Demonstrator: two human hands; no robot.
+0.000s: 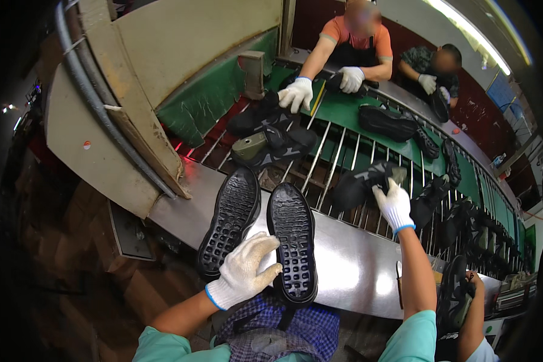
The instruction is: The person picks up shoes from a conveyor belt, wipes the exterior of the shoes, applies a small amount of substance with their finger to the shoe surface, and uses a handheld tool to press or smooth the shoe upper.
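Two black shoe soles, a left one [229,211] and a right one [292,241], lie hollow side up on the near metal ledge, partly over its edge. My left hand [245,265], in a white knit glove, is between them with thumb and fingers apart, close to the right sole's edge. I cannot tell whether it touches that sole. Farther right, my gloved right hand [394,205] reaches over the rods with its fingers closed on the edge of a black-and-grey shoe [359,187]. The fingertips are partly hidden by the shoe.
Several dark shoes, including a pair [274,145], rest on the metal rods [338,160] of the line. Two people in gloves handle shoes across it; a person's bare hand [475,283] holds a shoe at right. A post [111,90] stands left.
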